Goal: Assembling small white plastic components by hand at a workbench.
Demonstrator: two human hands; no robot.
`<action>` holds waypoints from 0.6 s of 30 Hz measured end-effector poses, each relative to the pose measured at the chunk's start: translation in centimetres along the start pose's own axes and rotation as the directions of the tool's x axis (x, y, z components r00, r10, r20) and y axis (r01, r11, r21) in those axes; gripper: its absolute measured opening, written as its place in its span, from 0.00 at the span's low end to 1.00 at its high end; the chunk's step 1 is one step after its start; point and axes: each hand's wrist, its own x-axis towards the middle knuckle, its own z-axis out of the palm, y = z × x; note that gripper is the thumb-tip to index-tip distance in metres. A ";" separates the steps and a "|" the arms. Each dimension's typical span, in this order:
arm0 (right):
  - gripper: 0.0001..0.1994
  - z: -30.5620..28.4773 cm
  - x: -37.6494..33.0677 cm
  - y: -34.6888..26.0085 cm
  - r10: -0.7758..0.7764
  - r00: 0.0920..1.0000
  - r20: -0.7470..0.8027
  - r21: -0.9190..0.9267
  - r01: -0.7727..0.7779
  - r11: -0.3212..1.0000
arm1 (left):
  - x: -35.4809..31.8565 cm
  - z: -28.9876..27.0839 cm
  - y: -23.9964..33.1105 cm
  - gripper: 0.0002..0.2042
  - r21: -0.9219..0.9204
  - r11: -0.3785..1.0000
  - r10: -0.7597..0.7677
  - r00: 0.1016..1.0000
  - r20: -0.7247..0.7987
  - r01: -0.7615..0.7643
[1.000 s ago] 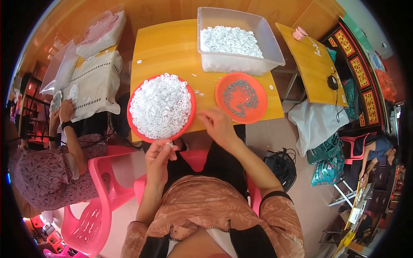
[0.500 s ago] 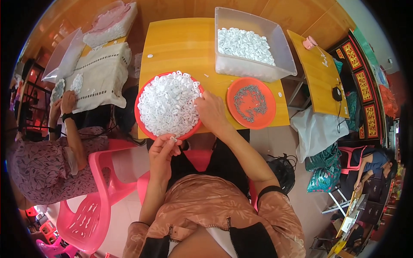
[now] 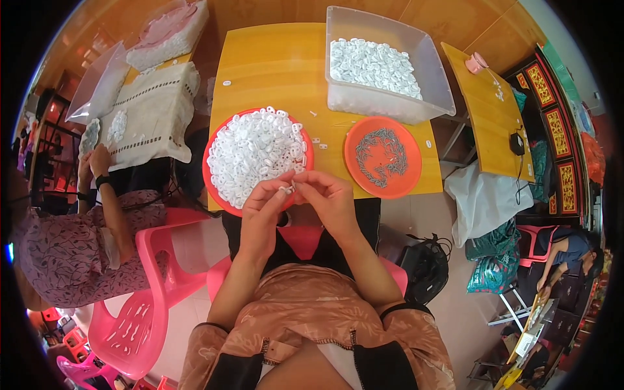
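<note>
Now right hand (image 3: 334, 203) has joined left hand (image 3: 262, 211), by bowl (image 3: 224, 204), fingers of both pinching white pieces (image 3: 286, 190)

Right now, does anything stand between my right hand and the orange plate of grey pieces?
Nothing visible does. The plate is ahead and right of your right hand; the red bowl of white pieces lies left of that path.

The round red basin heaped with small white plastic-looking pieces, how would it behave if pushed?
The red basin likely keeps its shape, since its rim stands evenly round. The white pieces mound high inside, so a jolt might spill some.
</note>
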 end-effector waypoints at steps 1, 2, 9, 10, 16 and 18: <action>0.11 0.0 -0.1 -0.3 0.001 1.000 -0.001 0.003 -0.001 1.000 | 0.0 0.1 -0.1 0.06 0.084 0.996 0.030 0.999 0.014 -0.031; 0.09 -0.1 -0.2 -0.6 0.012 1.000 0.015 0.047 -0.012 0.999 | 0.0 0.1 -0.3 0.06 0.086 0.996 0.025 1.000 0.018 -0.027; 0.10 0.1 -0.4 -1.7 -0.035 0.999 0.012 -0.142 0.037 0.989 | -0.4 0.2 -0.1 0.05 -0.098 0.994 -0.052 0.999 0.018 0.053; 0.10 0.2 -0.3 -1.5 -0.034 0.999 0.014 -0.139 0.036 0.990 | -0.5 0.2 0.0 0.05 -0.138 0.988 -0.075 0.997 0.016 0.076; 0.11 -0.6 0.1 -1.7 0.075 0.997 0.035 0.188 -0.080 0.979 | -0.5 0.2 0.8 0.06 -0.015 0.997 -0.082 0.992 -0.100 0.080; 0.11 -0.9 0.0 -1.7 0.090 0.986 0.138 0.222 -0.119 0.968 | -0.5 -0.1 0.6 0.06 0.066 0.998 -0.016 0.993 -0.116 0.024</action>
